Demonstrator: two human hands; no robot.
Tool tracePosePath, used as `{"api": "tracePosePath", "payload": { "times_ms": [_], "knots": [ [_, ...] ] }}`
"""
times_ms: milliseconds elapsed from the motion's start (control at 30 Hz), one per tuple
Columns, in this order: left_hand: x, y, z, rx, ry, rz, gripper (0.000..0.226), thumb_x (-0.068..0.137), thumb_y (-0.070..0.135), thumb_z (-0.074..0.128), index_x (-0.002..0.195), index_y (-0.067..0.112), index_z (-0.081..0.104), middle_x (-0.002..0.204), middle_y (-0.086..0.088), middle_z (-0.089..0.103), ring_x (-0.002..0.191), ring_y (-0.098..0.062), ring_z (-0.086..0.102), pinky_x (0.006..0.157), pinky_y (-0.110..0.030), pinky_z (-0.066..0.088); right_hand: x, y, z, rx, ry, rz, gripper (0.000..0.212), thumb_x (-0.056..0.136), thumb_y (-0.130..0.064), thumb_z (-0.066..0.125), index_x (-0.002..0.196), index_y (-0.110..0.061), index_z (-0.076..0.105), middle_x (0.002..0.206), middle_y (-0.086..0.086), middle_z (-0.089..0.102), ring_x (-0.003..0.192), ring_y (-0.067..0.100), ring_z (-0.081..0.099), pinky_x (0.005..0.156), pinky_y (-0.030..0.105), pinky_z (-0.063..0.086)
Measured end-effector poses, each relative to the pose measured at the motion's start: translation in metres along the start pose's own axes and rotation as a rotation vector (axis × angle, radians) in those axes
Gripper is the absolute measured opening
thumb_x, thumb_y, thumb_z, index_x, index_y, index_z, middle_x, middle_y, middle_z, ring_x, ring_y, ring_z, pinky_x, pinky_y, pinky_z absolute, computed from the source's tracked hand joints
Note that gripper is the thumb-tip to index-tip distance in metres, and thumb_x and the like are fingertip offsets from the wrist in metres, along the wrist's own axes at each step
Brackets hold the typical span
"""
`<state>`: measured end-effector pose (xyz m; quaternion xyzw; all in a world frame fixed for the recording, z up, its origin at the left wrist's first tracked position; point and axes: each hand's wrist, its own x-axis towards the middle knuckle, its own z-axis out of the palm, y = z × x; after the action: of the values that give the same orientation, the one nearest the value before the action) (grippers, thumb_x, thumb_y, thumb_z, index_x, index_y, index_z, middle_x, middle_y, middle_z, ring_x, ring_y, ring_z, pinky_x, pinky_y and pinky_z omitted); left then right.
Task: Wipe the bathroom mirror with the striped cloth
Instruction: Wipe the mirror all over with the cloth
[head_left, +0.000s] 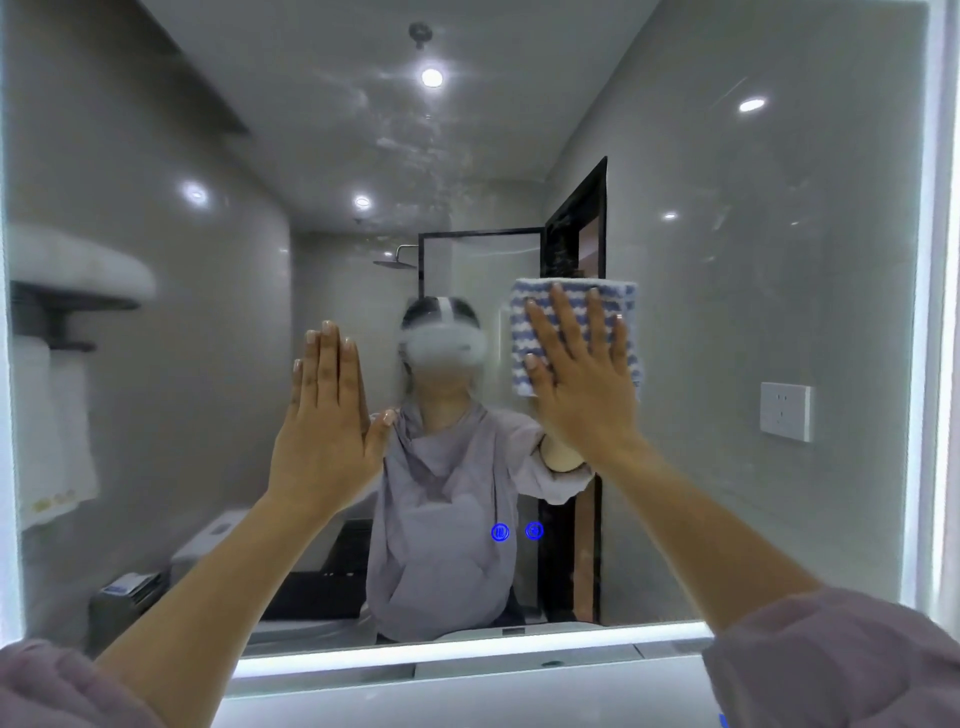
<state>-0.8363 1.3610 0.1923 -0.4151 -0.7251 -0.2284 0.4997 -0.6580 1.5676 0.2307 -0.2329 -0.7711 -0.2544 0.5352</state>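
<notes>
The bathroom mirror (753, 291) fills almost the whole view, with a lit white band along its right and bottom edges. My right hand (582, 379) lies flat with straight fingers on the blue-and-white striped cloth (524, 332), pressing it against the glass right of centre. My left hand (332, 415) is held up flat with fingers straight and together, at or just in front of the glass left of centre, and it holds nothing. Smears show on the upper middle of the mirror.
Two blue lit touch icons (517, 531) glow on the lower glass. Below the mirror runs a white ledge (467, 691). The reflection shows a towel rack at the left, a shower behind, a dark door and a wall socket (785, 410) at the right.
</notes>
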Motion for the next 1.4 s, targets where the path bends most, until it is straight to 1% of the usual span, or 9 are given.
{"api": "tracePosePath", "payload": {
  "times_ms": [100,300,500,633,767,867,1033,1267,1400],
  "knots": [
    [0.0,0.0,0.001,-0.001,0.002,0.006,0.083,0.093,0.054,0.015,0.148,-0.003,-0.007,0.158,-0.02,-0.014,0.147,-0.029,-0.015,0.118,-0.031,-0.017,-0.006,0.033,-0.003,0.0,0.006,0.138,0.057,0.1,-0.045,0.017,0.154,-0.027,0.007,0.162,0.002,0.003,0.148,0.029,-0.004,0.119,0.049,-0.001],
    [-0.001,0.0,0.004,-0.02,-0.004,-0.005,0.082,0.092,0.052,0.016,0.148,-0.004,-0.007,0.157,-0.02,-0.015,0.147,-0.03,-0.015,0.121,-0.042,-0.004,-0.022,0.089,-0.014,0.013,-0.079,0.36,0.068,0.092,-0.056,-0.003,0.153,-0.028,-0.003,0.162,0.006,-0.005,0.148,0.029,-0.009,0.119,0.051,-0.002],
    [-0.001,0.0,0.002,-0.039,-0.024,-0.008,0.081,0.092,0.05,0.02,0.147,-0.003,-0.009,0.157,-0.02,-0.015,0.146,-0.031,-0.015,0.12,-0.043,-0.004,-0.018,0.048,-0.01,0.048,-0.054,0.428,0.065,0.093,-0.047,0.0,0.153,-0.022,-0.003,0.161,0.008,-0.007,0.147,0.035,-0.01,0.116,0.05,-0.011],
    [-0.001,0.0,0.002,-0.048,-0.033,-0.004,0.081,0.092,0.05,0.019,0.147,-0.002,-0.011,0.156,-0.019,-0.019,0.146,-0.031,-0.017,0.12,-0.043,-0.003,-0.009,0.002,-0.001,-0.017,-0.05,0.32,0.067,0.1,-0.041,0.03,0.154,-0.019,-0.003,0.16,0.01,-0.011,0.145,0.037,-0.014,0.114,0.049,-0.021],
    [-0.002,0.0,0.001,-0.072,-0.035,-0.004,0.08,0.091,0.051,0.013,0.147,-0.003,-0.01,0.156,-0.019,-0.019,0.146,-0.031,-0.017,0.12,-0.043,-0.004,0.012,-0.051,-0.004,0.061,0.009,0.145,0.06,0.1,-0.045,0.018,0.153,-0.026,-0.001,0.161,0.004,-0.009,0.146,0.034,-0.013,0.117,0.055,-0.007],
    [-0.002,0.0,0.002,-0.081,-0.034,0.0,0.079,0.091,0.05,0.012,0.146,-0.002,-0.012,0.156,-0.018,-0.021,0.146,-0.03,-0.019,0.12,-0.042,-0.005,0.028,-0.087,-0.003,0.1,0.009,0.008,0.058,0.101,-0.047,0.016,0.15,-0.032,-0.011,0.16,-0.003,-0.015,0.146,0.029,-0.019,0.116,0.053,-0.012],
    [-0.002,-0.001,0.006,-0.085,-0.027,-0.008,0.079,0.091,0.053,0.006,0.146,-0.001,-0.013,0.156,-0.018,-0.022,0.146,-0.028,-0.02,0.121,-0.043,-0.003,0.049,-0.131,-0.004,0.065,-0.05,-0.142,0.059,0.102,-0.046,0.014,0.15,-0.028,-0.013,0.158,-0.001,-0.022,0.141,0.028,-0.03,0.115,0.052,-0.014],
    [-0.002,-0.002,0.006,-0.062,-0.014,0.005,0.08,0.092,0.052,0.009,0.147,-0.003,-0.008,0.157,-0.02,-0.016,0.146,-0.031,-0.015,0.12,-0.043,-0.001,0.052,-0.12,-0.008,0.011,-0.057,-0.203,0.059,0.102,-0.048,0.015,0.149,-0.028,-0.014,0.16,-0.001,-0.015,0.146,0.028,-0.019,0.117,0.047,-0.014],
    [-0.001,-0.002,0.005,-0.07,-0.002,0.011,0.08,0.092,0.051,0.013,0.147,-0.003,-0.006,0.157,-0.02,-0.012,0.147,-0.032,-0.011,0.12,-0.043,0.0,0.052,-0.099,-0.008,-0.016,-0.033,-0.205,0.058,0.101,-0.048,0.012,0.153,-0.027,-0.002,0.162,0.0,-0.006,0.147,0.028,-0.013,0.118,0.046,-0.011]
  ]
}}
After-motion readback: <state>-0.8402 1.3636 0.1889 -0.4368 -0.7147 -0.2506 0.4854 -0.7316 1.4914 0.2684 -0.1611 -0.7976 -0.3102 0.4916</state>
